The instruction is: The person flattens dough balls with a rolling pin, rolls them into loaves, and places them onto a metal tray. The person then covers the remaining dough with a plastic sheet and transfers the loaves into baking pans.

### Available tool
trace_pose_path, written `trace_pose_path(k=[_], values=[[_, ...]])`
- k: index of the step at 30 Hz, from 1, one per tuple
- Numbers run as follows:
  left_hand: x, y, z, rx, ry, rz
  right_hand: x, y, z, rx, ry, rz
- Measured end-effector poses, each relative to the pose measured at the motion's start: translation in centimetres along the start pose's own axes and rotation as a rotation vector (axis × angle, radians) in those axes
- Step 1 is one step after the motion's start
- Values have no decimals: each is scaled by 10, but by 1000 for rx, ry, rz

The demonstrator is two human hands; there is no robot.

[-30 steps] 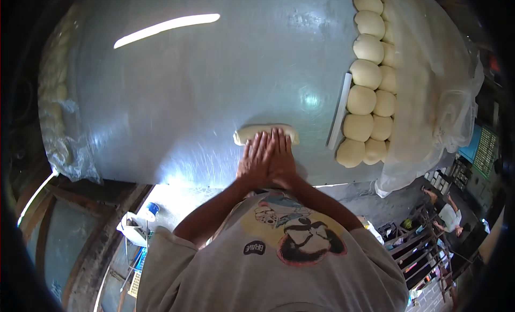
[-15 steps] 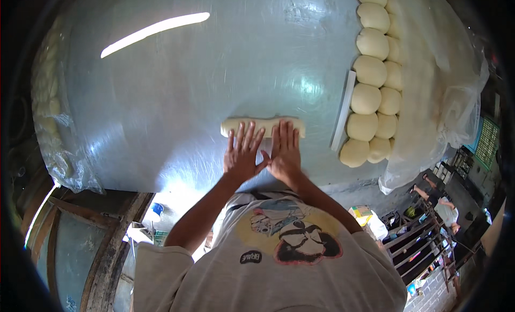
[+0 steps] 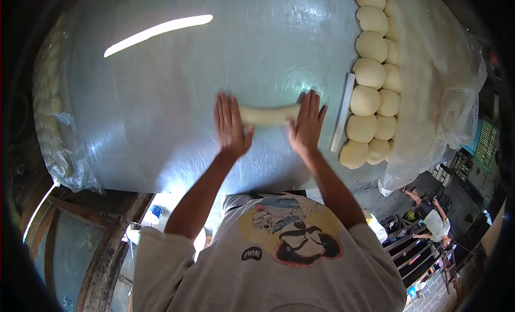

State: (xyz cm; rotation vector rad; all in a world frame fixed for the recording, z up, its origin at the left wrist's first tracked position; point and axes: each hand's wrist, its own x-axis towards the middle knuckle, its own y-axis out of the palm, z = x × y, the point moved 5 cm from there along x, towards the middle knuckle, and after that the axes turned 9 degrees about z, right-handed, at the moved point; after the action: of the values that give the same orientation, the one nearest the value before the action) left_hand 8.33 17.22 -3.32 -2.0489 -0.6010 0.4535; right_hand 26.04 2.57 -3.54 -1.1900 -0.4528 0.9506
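A pale log of dough lies crosswise on the smooth grey metal-looking table in front of me. My left hand rests flat over its left end, fingers stretched out and pointing away from me. Over the right end lies my right hand, palm down, its thumb spread from the fingers. Both ends of the log are hidden beneath my hands; the middle shows between them. Each hand is slightly smeared by motion.
Rows of round dough balls line the right side, partly under a clear plastic sheet. Beside them lies a thin pale strip. More plastic-covered dough sits along the left edge. Another person is beyond the table at lower right.
My hands have moved apart, from side by side on the middle of the dough log to its two ends. They and the log are slightly farther from me.
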Motion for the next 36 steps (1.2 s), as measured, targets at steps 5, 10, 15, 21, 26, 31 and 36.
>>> trace_pose_path(k=[5, 10, 15, 21, 26, 31, 36], values=[[169, -55, 21, -12, 56, -426, 154, -48, -19, -46, 128, -302], [78, -13, 12, 135, 196, 9, 80, -24, -4, -151, -43, -157], [-53, -12, -2, -691, 0, -142, -39, 3, -38, 882, 85, -141], [-92, -7, 29, -1019, -208, -325, -57, 6, 40, 1380, -14, 61], [-117, -34, 41, -167, -240, -348, -59, -11, 32, 753, -30, -20], [-142, -15, 35, 301, -117, -179, -66, -37, 40, 211, 173, 30], [-143, -9, 27, 356, -42, -234, -83, -26, 52, 642, -221, -290]])
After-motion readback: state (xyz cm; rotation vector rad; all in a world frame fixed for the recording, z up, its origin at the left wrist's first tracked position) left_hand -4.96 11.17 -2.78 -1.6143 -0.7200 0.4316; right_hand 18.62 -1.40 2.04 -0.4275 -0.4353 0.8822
